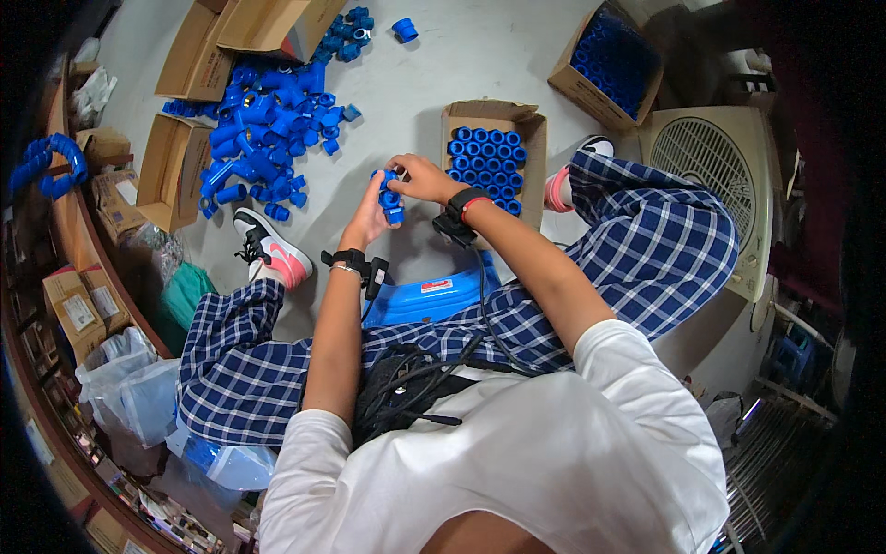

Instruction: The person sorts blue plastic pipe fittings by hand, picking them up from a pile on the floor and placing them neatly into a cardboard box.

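Observation:
My left hand (366, 216) holds a few blue plastic pipe fittings (390, 199) together, stacked along its fingers. From the right, my right hand (428, 179) reaches over with its fingertips on the upper fittings of this group; the fingers partly hide them. Just beyond my right wrist is an open cardboard box (537, 158) with rows of blue fittings (492, 165) standing on end, their round openings facing up. To the left on the floor lies a loose heap of blue pipe fittings (261, 131) of mixed shapes, some of them tees.
Emptied-looking cardboard boxes (158, 173) lie tipped around the heap. Another box (588, 86) of fittings stands at the back right, near a box fan (713, 152). A blue plastic stool (408, 302) is beneath me. Shelving with bags (131, 388) lines the left side.

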A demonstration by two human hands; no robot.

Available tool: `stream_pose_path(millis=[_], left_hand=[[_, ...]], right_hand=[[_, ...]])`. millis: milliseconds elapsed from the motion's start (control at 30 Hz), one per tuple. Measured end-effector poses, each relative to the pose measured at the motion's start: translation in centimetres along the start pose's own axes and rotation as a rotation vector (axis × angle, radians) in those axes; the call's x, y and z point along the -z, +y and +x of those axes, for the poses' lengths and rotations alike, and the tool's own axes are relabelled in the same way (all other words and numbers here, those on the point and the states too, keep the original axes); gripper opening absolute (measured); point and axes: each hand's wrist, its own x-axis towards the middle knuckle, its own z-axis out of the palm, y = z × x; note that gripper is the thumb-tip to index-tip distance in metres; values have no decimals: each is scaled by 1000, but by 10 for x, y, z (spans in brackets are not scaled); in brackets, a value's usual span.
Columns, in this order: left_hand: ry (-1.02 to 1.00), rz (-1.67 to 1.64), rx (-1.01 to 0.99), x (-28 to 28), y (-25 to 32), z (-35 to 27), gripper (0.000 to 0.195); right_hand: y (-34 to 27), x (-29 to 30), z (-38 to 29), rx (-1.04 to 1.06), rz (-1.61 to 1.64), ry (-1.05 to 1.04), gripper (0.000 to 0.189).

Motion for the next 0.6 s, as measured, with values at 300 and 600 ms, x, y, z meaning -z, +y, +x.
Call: stream_pose_path(millis=[300, 600], left_hand=[[120, 267, -18, -22, 5, 21, 55], [-12, 15, 72, -24, 5, 27, 39]], right_hand=[[11, 15, -5, 29, -60, 23, 41], [25, 18, -4, -565, 1065, 104, 31]])
